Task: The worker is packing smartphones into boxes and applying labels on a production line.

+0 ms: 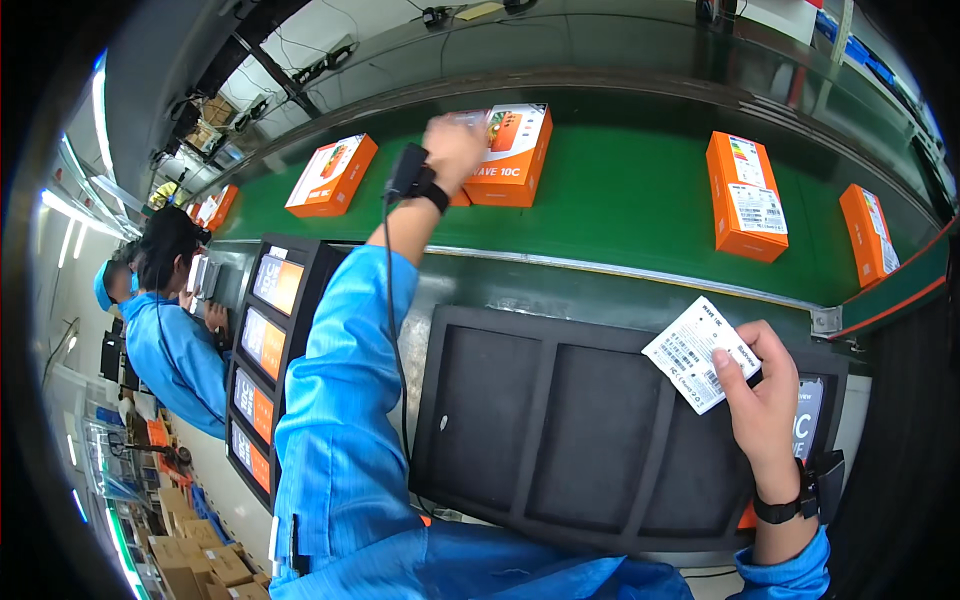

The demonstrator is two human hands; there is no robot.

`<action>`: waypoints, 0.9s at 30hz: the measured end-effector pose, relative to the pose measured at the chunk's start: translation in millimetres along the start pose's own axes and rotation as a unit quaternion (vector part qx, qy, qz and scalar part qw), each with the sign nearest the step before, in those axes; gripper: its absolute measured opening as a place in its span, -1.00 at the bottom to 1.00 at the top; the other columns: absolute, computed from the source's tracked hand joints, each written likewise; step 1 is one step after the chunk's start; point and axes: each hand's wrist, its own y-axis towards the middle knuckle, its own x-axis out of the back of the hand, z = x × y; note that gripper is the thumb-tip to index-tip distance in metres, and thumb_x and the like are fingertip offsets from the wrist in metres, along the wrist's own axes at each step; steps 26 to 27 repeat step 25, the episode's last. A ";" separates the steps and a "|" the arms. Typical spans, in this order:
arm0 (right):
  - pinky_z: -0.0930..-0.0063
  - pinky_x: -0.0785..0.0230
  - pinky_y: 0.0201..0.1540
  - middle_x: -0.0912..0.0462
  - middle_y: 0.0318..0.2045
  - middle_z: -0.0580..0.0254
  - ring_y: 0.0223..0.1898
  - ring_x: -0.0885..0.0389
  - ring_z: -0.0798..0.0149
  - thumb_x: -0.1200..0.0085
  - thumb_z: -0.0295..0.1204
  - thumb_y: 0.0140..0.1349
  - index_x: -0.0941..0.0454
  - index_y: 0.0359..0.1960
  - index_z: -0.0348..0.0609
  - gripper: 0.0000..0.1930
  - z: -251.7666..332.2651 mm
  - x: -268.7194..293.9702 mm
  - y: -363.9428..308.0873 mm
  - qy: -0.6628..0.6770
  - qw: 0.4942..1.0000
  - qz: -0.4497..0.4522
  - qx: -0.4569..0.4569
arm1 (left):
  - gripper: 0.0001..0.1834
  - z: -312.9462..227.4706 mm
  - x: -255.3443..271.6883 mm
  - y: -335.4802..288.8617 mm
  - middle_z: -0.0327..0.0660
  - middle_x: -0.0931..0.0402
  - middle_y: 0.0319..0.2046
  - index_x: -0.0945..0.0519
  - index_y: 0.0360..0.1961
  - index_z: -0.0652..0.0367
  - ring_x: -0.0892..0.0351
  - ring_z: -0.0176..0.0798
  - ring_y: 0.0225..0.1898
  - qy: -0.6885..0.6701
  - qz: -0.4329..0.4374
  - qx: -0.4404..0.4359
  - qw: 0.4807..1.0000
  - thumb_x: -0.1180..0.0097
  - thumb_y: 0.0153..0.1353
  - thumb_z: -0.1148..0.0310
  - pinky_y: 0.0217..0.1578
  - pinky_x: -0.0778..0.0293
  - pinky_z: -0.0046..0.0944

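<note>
My left hand [457,150] reaches over the green conveyor belt [620,200]. Its curled fingers close over an orange-and-white phone box [459,199], mostly hidden by the hand and slightly blurred. A second orange phone box [515,160] stands right against that one. Low on the right, my right hand [765,395] pinches a small flat white piece [702,352] between thumb and fingers. The piece carries black print and barcodes, and is held tilted above a black tray [600,440] with several compartments. Partly behind my right wrist lies a phone [808,412] with a lit or printed front.
More orange boxes rest on the belt: one [332,175] to the left, others [748,195] [870,235] to the right. A black tray [310,262] at left holds several phones. Beyond it a person in blue [175,340] works. A dark cable hangs from my left wrist.
</note>
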 end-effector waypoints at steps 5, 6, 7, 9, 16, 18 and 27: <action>0.56 -0.27 -0.38 -0.51 -0.55 0.27 -0.48 -0.43 0.49 -0.12 -0.50 0.18 -0.43 -0.40 -0.29 -0.87 -1.1 3.4 -1.9 -0.012 1.000 -0.003 0.021 | 0.00 -108.7 12.1 -47.9 0.06 -0.12 0.34 -0.23 0.30 0.29 0.01 0.14 0.40 -0.121 0.058 -0.019 0.991 -0.10 0.00 -0.25 0.33 -0.03 0.07; 0.57 -0.28 -0.38 -0.52 -0.55 0.27 -0.48 -0.44 0.49 -0.12 -0.50 0.18 -0.43 -0.40 -0.29 -0.87 -3.7 2.9 -2.4 -0.004 1.000 -0.004 0.016 | -0.04 -109.0 21.4 -49.0 0.03 -0.12 0.35 -0.25 0.31 0.21 -0.03 0.15 0.38 -0.140 0.092 -0.011 0.986 -0.14 -0.03 -0.19 0.30 -0.09 0.09; 0.57 -0.29 -0.38 -0.53 -0.54 0.27 -0.48 -0.45 0.49 -0.12 -0.50 0.18 -0.44 -0.40 -0.29 -0.88 -3.1 2.4 -2.8 0.005 1.000 -0.005 0.011 | -0.07 -105.5 31.6 -50.1 -0.01 -0.13 0.35 -0.27 0.32 0.13 -0.07 0.15 0.37 -0.156 0.124 -0.003 0.980 -0.18 -0.05 -0.12 0.27 -0.15 0.12; 0.58 -0.30 -0.37 -0.54 -0.53 0.26 -0.47 -0.46 0.49 -0.12 -0.50 0.18 -0.44 -0.39 -0.28 -0.88 -0.1 4.3 -2.2 0.002 1.000 -0.004 0.017 | -0.12 -103.1 38.1 -58.9 -0.04 -0.15 0.35 -0.31 0.30 0.04 -0.11 0.14 0.35 -0.178 0.113 -0.012 0.977 -0.20 -0.09 -0.05 0.24 -0.20 0.12; 0.55 -0.31 -0.39 -0.57 -0.54 0.25 -0.48 -0.50 0.47 -0.12 -0.47 0.18 -0.45 -0.39 -0.29 -0.86 3.7 12.3 -3.6 0.012 0.999 -0.001 0.033 | -0.37 -51.7 78.2 -48.4 -0.25 -0.28 0.28 -0.52 0.09 -0.11 -0.21 0.07 0.29 -0.115 -0.150 -0.074 0.979 -0.16 -0.13 0.12 0.06 -0.25 0.26; 0.55 -0.32 -0.39 -0.57 -0.54 0.24 -0.48 -0.51 0.47 -0.12 -0.48 0.18 -0.46 -0.39 -0.29 -0.87 6.7 10.3 -3.7 0.029 0.999 -0.001 0.037 | -0.36 -18.6 69.1 -42.7 -0.26 -0.33 0.26 -0.53 0.12 -0.12 -0.21 0.01 0.29 -0.131 -0.104 -0.024 0.986 -0.15 -0.11 0.09 0.08 -0.24 0.26; 0.51 -0.35 -0.36 -0.61 -0.51 0.23 -0.47 -0.54 0.39 -0.12 -0.48 0.19 -0.47 -0.36 -0.30 -0.87 0.2 11.9 -3.5 0.032 0.998 0.011 0.044 | -0.26 13.4 1.1 -12.0 -0.23 -0.22 0.35 -0.47 0.22 -0.16 -0.09 -0.03 0.38 -0.283 0.041 -0.021 0.958 -0.15 -0.12 0.04 0.15 -0.16 0.38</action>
